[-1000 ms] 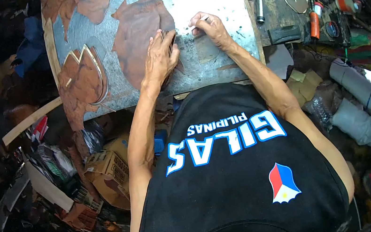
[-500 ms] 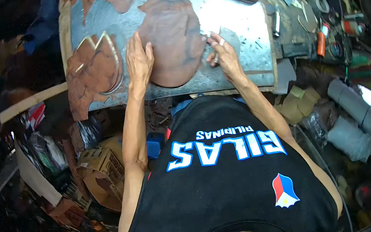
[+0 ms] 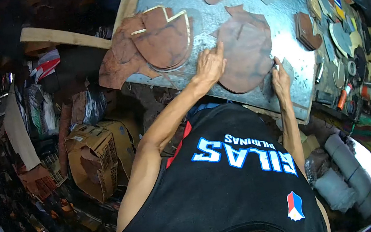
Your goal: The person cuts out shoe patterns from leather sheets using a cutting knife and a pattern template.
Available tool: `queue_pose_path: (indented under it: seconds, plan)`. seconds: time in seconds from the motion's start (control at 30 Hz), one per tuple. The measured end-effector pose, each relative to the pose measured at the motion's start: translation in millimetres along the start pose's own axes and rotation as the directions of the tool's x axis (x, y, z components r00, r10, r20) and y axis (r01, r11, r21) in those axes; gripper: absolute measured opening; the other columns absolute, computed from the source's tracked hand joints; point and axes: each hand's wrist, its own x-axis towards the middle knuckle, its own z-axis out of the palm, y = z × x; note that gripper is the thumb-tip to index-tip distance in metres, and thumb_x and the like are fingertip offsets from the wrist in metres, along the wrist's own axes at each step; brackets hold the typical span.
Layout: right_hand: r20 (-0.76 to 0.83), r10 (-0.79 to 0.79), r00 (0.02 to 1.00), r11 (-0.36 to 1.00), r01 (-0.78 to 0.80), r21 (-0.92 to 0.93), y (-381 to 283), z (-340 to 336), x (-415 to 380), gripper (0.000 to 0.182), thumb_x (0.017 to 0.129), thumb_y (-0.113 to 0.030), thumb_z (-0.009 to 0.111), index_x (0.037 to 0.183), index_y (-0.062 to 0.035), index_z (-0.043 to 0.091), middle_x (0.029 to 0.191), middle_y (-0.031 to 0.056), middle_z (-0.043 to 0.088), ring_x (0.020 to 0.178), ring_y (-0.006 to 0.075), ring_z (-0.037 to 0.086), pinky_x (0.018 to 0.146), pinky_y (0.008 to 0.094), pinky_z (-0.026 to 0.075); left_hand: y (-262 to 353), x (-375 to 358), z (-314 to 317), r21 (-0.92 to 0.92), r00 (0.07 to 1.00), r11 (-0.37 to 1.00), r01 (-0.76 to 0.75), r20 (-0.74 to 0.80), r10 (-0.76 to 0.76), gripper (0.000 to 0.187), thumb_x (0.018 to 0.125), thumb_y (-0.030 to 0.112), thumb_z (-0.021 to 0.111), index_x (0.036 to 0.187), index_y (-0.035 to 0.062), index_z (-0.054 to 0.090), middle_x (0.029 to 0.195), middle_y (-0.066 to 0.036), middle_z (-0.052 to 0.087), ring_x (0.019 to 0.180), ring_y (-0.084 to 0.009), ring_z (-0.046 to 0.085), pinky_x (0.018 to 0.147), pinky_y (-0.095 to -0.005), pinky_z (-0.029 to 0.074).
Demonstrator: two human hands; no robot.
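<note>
A: What is different from half a second ago?
B: The view has turned, so the worktop (image 3: 302,87) now slants across the upper part of the frame. The left hand (image 3: 211,65) lay flat with its fingers stretched along the leather; now its index finger extends and the others are curled under. I cannot tell whether those hold anything.
A: And where is that leather?
B: The rounded brown leather piece (image 3: 248,55) lies on the worktop, right of upper centre, its pointed scrap end toward the top. The left index finger touches its left edge.
A: The right hand (image 3: 281,79)?
B: Beside the piece's lower right edge, its fingers drawn closer together than before. Something small and pale shows at the fingertips; I cannot tell whether it is gripped.
A: Any writing?
B: The person's black shirt (image 3: 234,194) reads "GILAS" and "PILIPINAS", upside down in the frame, above a blue, red and white shield emblem (image 3: 295,206). A cardboard box (image 3: 108,160), left of centre, carries dark print too small to read.
</note>
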Motion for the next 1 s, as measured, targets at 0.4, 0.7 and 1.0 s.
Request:
queue_pose_path:
  seconds: [0.4, 0.7, 1.0]
  plan:
    - [-0.105, -0.178, 0.978, 0.984, 0.18, 0.01, -89, 52, -30, 0.033, 0.092, -0.013, 0.051, 0.122, -0.0032, 0.062, 0.118, 0.0189, 0.065, 0.107, 0.0275, 0.064, 0.091, 0.0369, 0.05, -164, 10, -110, 0.289, 0.932, 0.89, 0.353, -0.029, -0.36, 0.076, 0.081, 0.047, 0.069, 0.132, -0.0049, 0.047, 0.127, -0.027, 0.055, 0.119, -0.0427, 0.052, 0.102, -0.0511, 0.04]
    - [0.448, 0.134, 0.884, 0.776, -0.375, 0.507, -183, 139, 25, 0.031, 0.093, -0.021, 0.053, 0.117, -0.0041, 0.063, 0.07, 0.0028, 0.058, 0.053, 0.0102, 0.045, 0.044, 0.0276, 0.037, -195, -6, -86, 0.183, 0.967, 0.967, 0.176, -0.215, -0.136, 0.079, 0.083, 0.053, 0.065, 0.127, -0.0112, 0.05, 0.133, -0.032, 0.048, 0.126, -0.0485, 0.042, 0.107, -0.0488, 0.035]
    - [0.546, 0.279, 0.79, 0.479, -0.607, 0.634, -187, 159, 63, 0.019, 0.092, -0.028, 0.061, 0.086, -0.0094, 0.059, 0.067, -0.003, 0.052, 0.044, 0.0056, 0.029, 0.041, 0.0254, 0.023, -197, -18, -69, 0.036, 0.917, 0.991, 0.129, -0.384, -0.106, 0.069, 0.092, 0.048, 0.057, 0.131, -0.0087, 0.049, 0.137, -0.031, 0.045, 0.132, -0.0468, 0.036, 0.109, -0.0494, 0.031]
